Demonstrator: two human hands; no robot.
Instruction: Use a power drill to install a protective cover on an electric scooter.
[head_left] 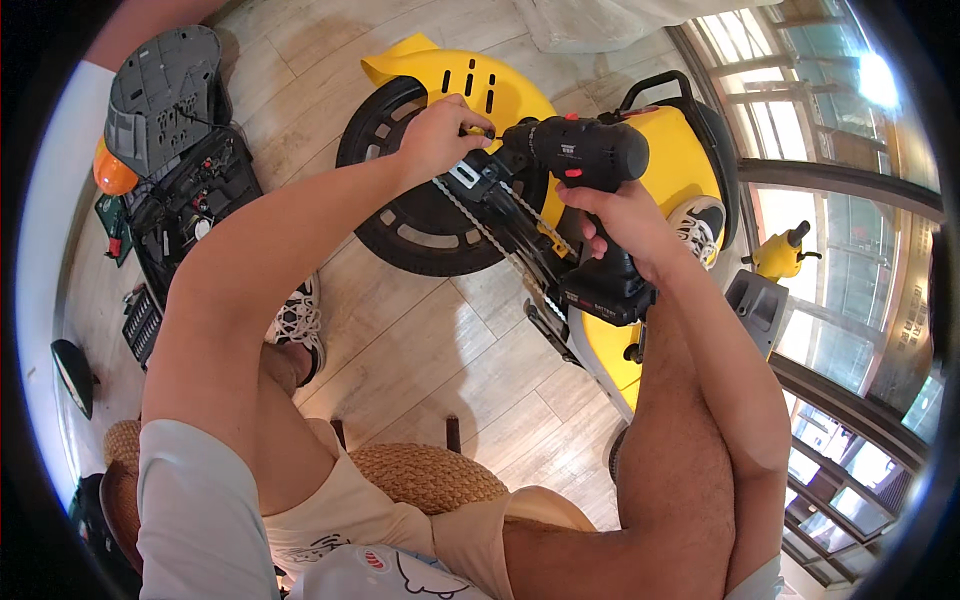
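My right hand is wrapped round the grip of a black cordless drill with red buttons and a battery at its base. The drill lies sideways, its chuck pointing left. At the chuck's front end, my left hand is closed in a pinch; what its fingertips hold is hidden. Both hands are over a yellow scooter-like vehicle lying on its side. Below the left hand are its black-tyred wheel, a slotted yellow fender and a metal chain.
An open black tool case lies on the floor to the left, with an orange rounded object beside it. A socket set sits lower down. I am seated on a woven stool. Glass windows line the right side.
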